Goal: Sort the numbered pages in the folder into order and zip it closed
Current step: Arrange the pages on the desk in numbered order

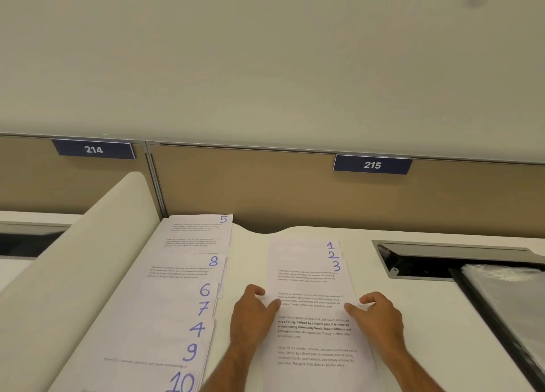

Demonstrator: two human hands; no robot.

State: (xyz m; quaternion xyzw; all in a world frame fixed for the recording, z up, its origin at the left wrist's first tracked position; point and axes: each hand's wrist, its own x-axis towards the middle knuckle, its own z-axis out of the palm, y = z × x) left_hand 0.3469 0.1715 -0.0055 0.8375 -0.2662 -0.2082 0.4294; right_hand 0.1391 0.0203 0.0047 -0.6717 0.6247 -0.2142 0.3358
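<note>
Sorted stack: pages 1, 2 and 3 [312, 276] are fanned on the white desk [413, 326] so that each handwritten number shows, page 3 on top.
Left hand [255, 312]: laid open at the left edge of page 3, thumb pressed on the sheet; nothing is gripped.
Right hand [376, 315]: laid open at the right edge of the same sheet, thumb on the paper; the hands are apart, one at each side.
Unsorted column: pages 5 [197, 232], 8 [182, 269], 6, 7, 4 [165, 329], 9 and 10 are overlapped down the left side, against the curved white divider [97, 244].
Risk, order: page 4 is needed next but is tucked under its neighbours; 7 or 9 could be dragged along if it is pulled quickly.
Risk, alignment: the fan of 1 to 3 could be skewed if only one hand is lifted.
Risk, numbers: a number could be hidden if the stack is squared too soon.
Zip folder [507, 309]: judged to be the clear, dark-edged sleeve at the right edge, lying flat; no pages can be made out in it, and its zip cannot be seen.
Desk cable tray [424, 262]: open, dark inside; its contents cannot be told.
</note>
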